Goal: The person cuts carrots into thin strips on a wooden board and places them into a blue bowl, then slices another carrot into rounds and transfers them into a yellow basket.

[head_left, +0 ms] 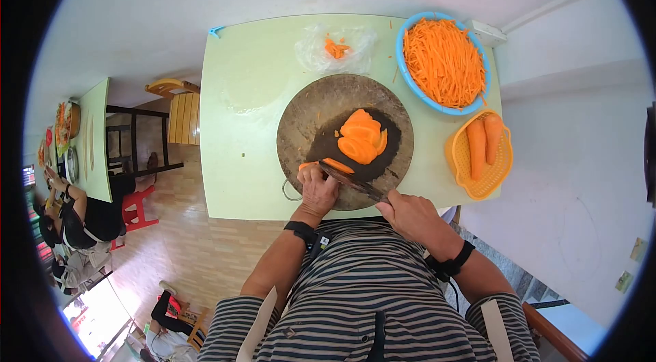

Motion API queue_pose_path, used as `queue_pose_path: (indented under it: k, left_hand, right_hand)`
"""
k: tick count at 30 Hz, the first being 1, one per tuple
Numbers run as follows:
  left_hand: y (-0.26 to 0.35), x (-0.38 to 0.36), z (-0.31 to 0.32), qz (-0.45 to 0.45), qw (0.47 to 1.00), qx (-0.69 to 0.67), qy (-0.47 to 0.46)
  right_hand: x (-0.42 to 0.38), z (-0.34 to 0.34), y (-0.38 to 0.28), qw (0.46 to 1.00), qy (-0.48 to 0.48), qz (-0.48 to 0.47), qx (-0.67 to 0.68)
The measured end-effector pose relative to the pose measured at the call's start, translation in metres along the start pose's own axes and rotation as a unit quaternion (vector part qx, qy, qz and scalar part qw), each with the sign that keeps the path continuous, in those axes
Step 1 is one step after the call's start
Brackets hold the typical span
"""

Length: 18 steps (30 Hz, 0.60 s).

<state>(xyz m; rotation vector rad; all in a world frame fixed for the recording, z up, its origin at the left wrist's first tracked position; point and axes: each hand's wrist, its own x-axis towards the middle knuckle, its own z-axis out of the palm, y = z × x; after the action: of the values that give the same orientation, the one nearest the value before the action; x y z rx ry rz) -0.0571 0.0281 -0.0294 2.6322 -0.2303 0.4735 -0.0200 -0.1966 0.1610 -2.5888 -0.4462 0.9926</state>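
On the round wooden chopping board [301, 116] lies a pile of orange carrot slices [361, 136]. My left hand [319, 190] has its fingers bent over a carrot piece [307, 165] at the board's lower left. A dark knife [355, 184] is gripped in my right hand [411, 216], its blade slanting up and left to the carrot beside my left fingers. One or more slices [339, 166] lie against the far side of the blade. The underside of the carrot piece is hidden by my left hand.
A blue basin [400, 68] of carrot shreds stands at the back right of the pale green table [239, 150]. Nearer is a yellow basket [482, 188] with two carrots [476, 150]. A plastic bag [314, 54] with carrot bits lies behind the board. Other people sit at far left.
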Motion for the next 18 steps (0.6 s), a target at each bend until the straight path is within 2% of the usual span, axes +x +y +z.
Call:
queue_pose_path:
  k: [8, 18]
  left_hand:
    - [-0.004, -0.005, 0.004, 0.009, 1.0, -0.013, -0.018]
    - [0.0, 0.001, -0.003, 0.014, 1.0, 0.007, -0.009]
  right_hand:
    - [0.001, -0.007, -0.004, 1.0, 0.006, -0.009, 0.002]
    - [0.016, -0.015, -0.015, 0.999, -0.043, 0.012, -0.008]
